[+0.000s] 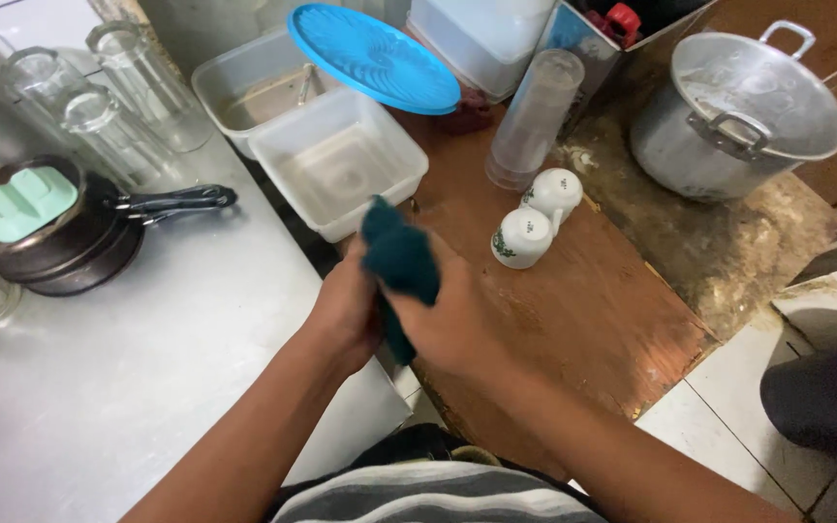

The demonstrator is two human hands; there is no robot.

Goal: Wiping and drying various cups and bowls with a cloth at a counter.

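Both hands are bunched together mid-frame, fingers clamped on a dark teal cloth (399, 263). The left hand (346, 312) grips its lower end from the side, the right hand (457, 324) wraps over it, and the cloth's top pokes up free above the knuckles. It hangs in the air right over the seam where two surfaces meet.

To the left, a brushed grey metal counter (147, 378), bare and shiny across its near half. To the right, a worn reddish-brown wooden board (593, 320), scuffed, with open space along its near edge, which ends at pale floor tiles (719, 407).

Just beyond the hands, two small white ceramic cups with green leaf prints (538, 217) stand upside down, touching each other. A square translucent white plastic tub (341, 169) sits just beside the cloth's tip, with a round blue plastic lid (375, 56) tilted over its far edge. A tall clear plastic tumbler (535, 116) stands inverted behind the cups.

Far right, a dull aluminium lidded pot (738, 116) on stained board. Far left, stacked dark frying pans (50, 232) and upturned clear glasses (99, 97) crowd the counter's back.
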